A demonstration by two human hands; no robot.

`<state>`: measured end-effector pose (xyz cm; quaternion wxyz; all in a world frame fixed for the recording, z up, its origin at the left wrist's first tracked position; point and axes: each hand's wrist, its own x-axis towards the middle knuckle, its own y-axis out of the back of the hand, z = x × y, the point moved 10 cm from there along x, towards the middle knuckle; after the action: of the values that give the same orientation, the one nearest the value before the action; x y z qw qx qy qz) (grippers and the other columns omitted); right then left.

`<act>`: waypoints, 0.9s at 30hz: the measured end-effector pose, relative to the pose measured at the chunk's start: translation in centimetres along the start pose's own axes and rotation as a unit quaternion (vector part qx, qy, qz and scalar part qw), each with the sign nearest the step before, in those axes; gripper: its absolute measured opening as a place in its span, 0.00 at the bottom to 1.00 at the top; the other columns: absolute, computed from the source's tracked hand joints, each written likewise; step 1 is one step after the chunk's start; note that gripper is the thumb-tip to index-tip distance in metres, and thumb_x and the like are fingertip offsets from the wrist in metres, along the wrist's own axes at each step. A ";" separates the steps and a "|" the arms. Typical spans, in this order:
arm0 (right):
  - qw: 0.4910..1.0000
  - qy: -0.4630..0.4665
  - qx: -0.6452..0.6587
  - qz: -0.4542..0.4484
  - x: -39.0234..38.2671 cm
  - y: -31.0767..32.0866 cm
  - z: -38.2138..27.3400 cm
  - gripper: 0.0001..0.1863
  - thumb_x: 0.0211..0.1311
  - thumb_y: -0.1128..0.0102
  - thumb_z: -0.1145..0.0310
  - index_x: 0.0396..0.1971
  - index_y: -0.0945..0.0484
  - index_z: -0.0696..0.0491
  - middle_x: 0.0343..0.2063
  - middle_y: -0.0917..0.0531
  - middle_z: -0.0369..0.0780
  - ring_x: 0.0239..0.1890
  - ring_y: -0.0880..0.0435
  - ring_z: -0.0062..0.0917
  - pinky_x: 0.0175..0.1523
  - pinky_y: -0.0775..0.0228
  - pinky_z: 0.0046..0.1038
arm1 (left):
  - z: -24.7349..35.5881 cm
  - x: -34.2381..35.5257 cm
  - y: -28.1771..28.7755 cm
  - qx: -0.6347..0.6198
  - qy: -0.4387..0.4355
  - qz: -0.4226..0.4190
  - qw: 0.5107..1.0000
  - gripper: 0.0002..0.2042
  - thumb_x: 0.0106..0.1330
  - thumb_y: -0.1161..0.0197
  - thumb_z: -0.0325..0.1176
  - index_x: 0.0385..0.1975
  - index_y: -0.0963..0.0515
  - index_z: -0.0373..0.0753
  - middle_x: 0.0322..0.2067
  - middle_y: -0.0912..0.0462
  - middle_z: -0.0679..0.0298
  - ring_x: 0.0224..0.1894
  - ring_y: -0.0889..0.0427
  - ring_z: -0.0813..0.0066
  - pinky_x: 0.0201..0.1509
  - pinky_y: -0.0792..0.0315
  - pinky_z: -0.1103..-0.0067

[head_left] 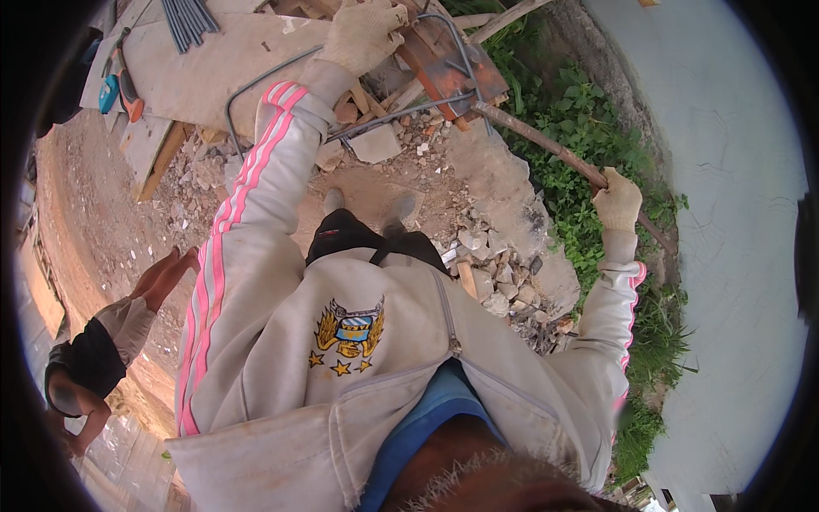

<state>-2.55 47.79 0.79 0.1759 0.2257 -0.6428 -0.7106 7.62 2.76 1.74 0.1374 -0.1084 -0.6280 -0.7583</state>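
My left hand (pixel 363 38), in a pale knitted work glove, is closed over a bent grey steel rod (pixel 269 75) at the top of the view. The rod passes under the palm, so part of the grip is hidden. It bends into an angular loop on a rust-brown metal plate (pixel 431 64) fixed on wood. My right hand (pixel 618 200), gloved likewise, is wrapped round a long rusty bar (pixel 546 143). The bar slants from the right side up to the plate, where its far end meets the bent rod.
A wooden board (pixel 230 60) carries several straight steel rods (pixel 189 24), an orange-and-black handled tool (pixel 128 90) and a teal tape measure (pixel 108 94). Rubble (pixel 499 277) lies around my feet. Plants (pixel 589 128) grow along a pale wall (pixel 725 171). Another person (pixel 102 341) is bending at the left.
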 end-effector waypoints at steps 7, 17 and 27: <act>0.999 -0.045 0.003 0.007 -1.8 0.0 -0.4 0.09 0.51 0.39 0.69 0.34 0.18 0.49 0.29 0.15 0.48 0.38 0.15 0.49 0.43 0.25 0.48 | -0.1 -0.2 0.6 -0.012 -0.004 0.039 0.999 0.08 0.53 0.35 0.34 0.33 0.22 0.43 0.30 0.20 0.57 0.37 0.17 0.53 0.40 0.25 0.58; 0.975 -0.209 0.046 0.059 -12.9 -4.3 -6.4 0.11 0.54 0.41 0.67 0.37 0.15 0.47 0.32 0.13 0.47 0.39 0.14 0.48 0.44 0.23 0.48 | -0.1 0.1 0.1 0.020 0.007 0.027 0.999 0.07 0.56 0.36 0.37 0.33 0.20 0.44 0.32 0.16 0.58 0.39 0.15 0.55 0.43 0.23 0.58; 0.916 -0.382 0.112 0.048 -20.6 -5.3 -17.1 0.16 0.61 0.43 0.60 0.46 0.12 0.44 0.39 0.12 0.47 0.44 0.13 0.46 0.49 0.22 0.45 | -0.7 -0.2 0.9 -0.044 0.025 0.021 0.998 0.08 0.61 0.38 0.39 0.34 0.16 0.45 0.36 0.13 0.59 0.42 0.12 0.58 0.46 0.21 0.61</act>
<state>24.26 45.23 -3.75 -0.0757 -0.0753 -0.7465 -0.6568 8.14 1.97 2.36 0.1642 -0.1090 -0.5878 -0.7846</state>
